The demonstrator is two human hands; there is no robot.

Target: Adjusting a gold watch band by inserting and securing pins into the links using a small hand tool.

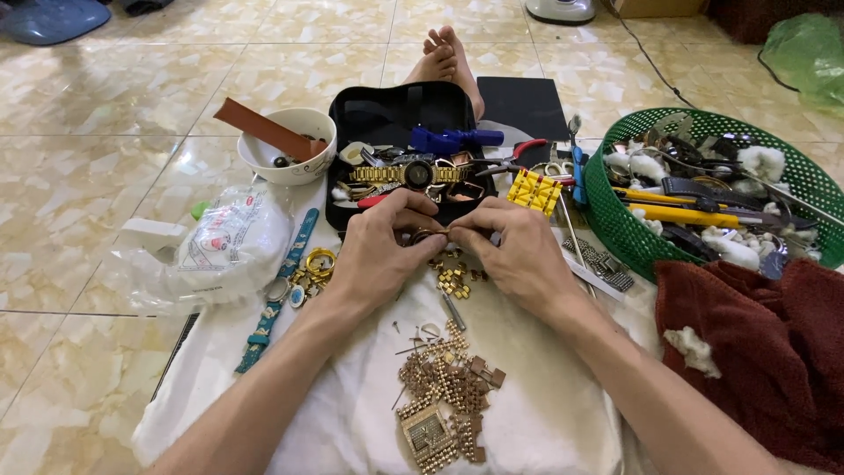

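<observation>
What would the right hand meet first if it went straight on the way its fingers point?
The right hand points left, toward the left hand. It would meet the small gold watch part pinched between them first, then the left fingers.

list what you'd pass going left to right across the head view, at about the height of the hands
clear plastic bag → teal watch strap → left hand → right hand → green basket → dark red cloth
</observation>
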